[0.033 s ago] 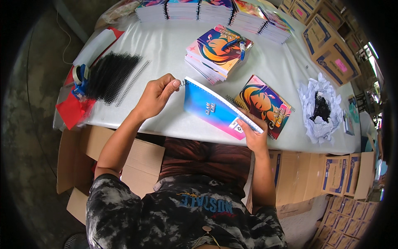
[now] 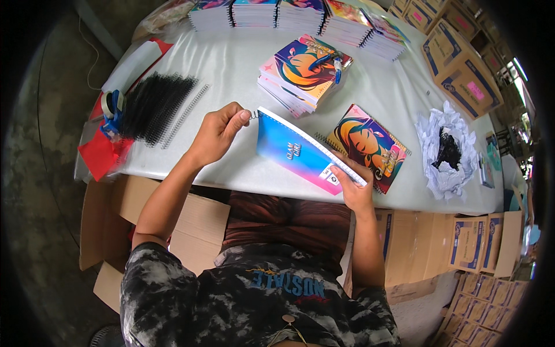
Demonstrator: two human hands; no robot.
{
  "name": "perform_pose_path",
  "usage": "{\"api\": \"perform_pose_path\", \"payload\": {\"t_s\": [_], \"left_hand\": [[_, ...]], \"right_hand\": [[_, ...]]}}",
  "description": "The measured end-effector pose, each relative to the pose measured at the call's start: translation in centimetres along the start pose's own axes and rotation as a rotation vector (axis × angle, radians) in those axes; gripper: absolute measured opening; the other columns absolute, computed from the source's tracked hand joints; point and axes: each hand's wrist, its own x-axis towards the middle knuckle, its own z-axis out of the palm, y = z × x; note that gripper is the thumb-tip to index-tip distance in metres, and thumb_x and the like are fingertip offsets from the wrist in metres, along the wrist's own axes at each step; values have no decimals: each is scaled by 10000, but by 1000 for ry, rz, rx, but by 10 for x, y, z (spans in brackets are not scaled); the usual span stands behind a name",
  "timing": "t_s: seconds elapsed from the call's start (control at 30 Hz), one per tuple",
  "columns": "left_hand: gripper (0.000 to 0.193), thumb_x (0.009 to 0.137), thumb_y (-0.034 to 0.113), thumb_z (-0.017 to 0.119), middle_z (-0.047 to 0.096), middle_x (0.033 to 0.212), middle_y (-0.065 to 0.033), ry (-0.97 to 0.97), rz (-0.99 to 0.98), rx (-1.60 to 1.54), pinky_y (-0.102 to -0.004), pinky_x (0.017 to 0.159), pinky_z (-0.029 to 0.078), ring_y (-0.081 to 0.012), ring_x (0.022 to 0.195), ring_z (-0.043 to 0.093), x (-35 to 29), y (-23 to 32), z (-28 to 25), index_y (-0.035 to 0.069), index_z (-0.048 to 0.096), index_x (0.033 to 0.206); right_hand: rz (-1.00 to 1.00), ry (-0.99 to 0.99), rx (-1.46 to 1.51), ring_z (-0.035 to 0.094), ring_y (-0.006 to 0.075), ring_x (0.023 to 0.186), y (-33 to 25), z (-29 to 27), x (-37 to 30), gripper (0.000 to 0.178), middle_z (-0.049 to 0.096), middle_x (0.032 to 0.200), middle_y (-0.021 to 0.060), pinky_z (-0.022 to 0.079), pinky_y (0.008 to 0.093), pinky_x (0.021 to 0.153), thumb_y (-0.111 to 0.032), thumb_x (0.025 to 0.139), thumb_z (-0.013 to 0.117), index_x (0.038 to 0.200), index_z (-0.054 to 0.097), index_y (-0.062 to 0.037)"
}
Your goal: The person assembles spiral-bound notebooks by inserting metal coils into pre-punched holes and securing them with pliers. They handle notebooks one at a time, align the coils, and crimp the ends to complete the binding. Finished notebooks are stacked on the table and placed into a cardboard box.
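A notebook (image 2: 295, 151) with a blue-to-pink cover is held tilted above the near part of the table. My right hand (image 2: 355, 184) grips its lower right end, thumb on the cover and fingers behind. At the notebook's upper left corner, my left hand (image 2: 222, 132) pinches the end of a dark spiral binding coil (image 2: 255, 115) between thumb and fingers. A row of punched holes runs along the upper edge. Just behind my right hand lies a spiral notebook (image 2: 370, 144) with an illustrated cover.
A notebook stack (image 2: 300, 72) with blue pens (image 2: 337, 69) on top stands mid-table. Loose black coils (image 2: 159, 107) lie left, beside a tape dispenser (image 2: 111, 110). Crumpled white plastic (image 2: 430, 150) sits right. Bound notebooks (image 2: 300, 17) line the back; cartons (image 2: 462, 75) stand beyond.
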Motion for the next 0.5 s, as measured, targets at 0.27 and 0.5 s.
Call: {"api": "perform_pose_path", "payload": {"t_s": [0.27,0.5], "left_hand": [[237,907,256,561,528,729,-4,-211,-170,-386,-218,613,396,-75,694,488,12,13,-15,29,557,836],[228,776,126,679,604,1011,-107,-473,383,515,-354,792,444,-249,880,578,23,56,-35,34,579,960]], "right_hand": [[-17,-78,-29,597,82,843,-4,-8,-5,282,660,1052,109,468,223,758,45,833,573,1113,607,33],[68,-25,17,600,92,840,-1,-5,-15,263,668,999,96,472,232,766,35,825,578,1085,615,48]]}}
